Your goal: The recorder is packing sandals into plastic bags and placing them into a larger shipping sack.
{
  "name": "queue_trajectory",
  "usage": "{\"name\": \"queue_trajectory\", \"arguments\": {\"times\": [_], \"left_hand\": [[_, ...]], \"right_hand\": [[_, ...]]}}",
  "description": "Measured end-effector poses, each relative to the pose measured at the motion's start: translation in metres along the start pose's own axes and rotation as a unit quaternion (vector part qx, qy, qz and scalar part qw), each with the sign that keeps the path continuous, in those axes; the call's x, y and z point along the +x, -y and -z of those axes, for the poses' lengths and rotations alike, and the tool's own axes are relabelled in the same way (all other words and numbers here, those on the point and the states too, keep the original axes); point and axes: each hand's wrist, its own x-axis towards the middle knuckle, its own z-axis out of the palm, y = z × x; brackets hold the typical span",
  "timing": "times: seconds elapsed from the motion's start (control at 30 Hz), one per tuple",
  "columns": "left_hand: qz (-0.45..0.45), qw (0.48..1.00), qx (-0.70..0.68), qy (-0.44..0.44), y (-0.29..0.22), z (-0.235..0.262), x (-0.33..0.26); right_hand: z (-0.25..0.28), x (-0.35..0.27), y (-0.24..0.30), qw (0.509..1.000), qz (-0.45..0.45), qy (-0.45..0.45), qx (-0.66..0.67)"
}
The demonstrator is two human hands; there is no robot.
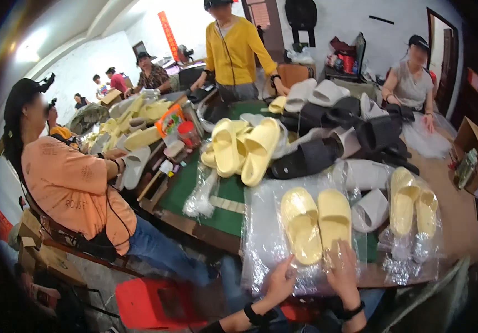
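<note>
Here, nearest the viewer, the person's left hand (279,283) and right hand (343,273) rest on a clear plastic bag (266,244) that drapes over the near edge of the table (222,219). The left hand lies with fingers spread and thumb apart at the bag's lower margin; the right hand lies flat and open, fingertips pressing the film just below the heel of a slipper. Neither hand closes around anything. On or within the bag, side by side and soles down, lies a pair of pale yellow slippers (316,222); whether the film covers them cannot be told.

The step in hand is judged to be bagging or smoothing this pair. The next move would seem to call for a pinch on the film's loose edge while the slippers are kept together.

Just to the right, a second bagged yellow pair (414,208) crowds the table corner, with grey slippers (368,208) between the two pairs. Open room is scant: the bag already overhangs the near edge, and only the green mat (225,191) to the left lies free.

Farther off, loose yellow slippers (244,147) and black slippers (311,158) are heaped mid-table. A seated person in an orange shirt (72,188) works on the left, and another in a yellow top (233,50) stands at the far end.
</note>
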Motion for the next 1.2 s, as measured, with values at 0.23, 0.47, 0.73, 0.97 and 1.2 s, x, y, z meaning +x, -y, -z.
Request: {"name": "queue_trajectory", "arguments": {"times": [0.23, 0.47, 0.73, 0.97, 1.2], "left_hand": [[-0.058, 0.998, -0.019, -0.023, 0.003, -0.005, -0.004], [0.005, 1.0, -0.026, -0.005, 0.0, -0.008, -0.004], [-0.026, 0.999, -0.03, -0.003, -0.007, -0.002, 0.002], [0.038, 0.999, -0.001, 0.007, 0.006, -0.005, -0.002], [-0.04, 0.999, 0.008, 0.0, 0.002, 0.0, 0.001]], "right_hand": [[0.012, -0.005, 0.029, 0.997, -0.031, 0.072, -0.003], [-0.016, 0.001, 0.042, 0.993, -0.107, 0.03, -0.049], [-0.011, 0.004, 0.042, 0.995, -0.1, -0.002, -0.004], [-0.017, 0.001, 0.027, 0.992, -0.108, -0.063, -0.01], [-0.017, 0.012, 0.039, 0.99, -0.102, -0.053, -0.079]]}}
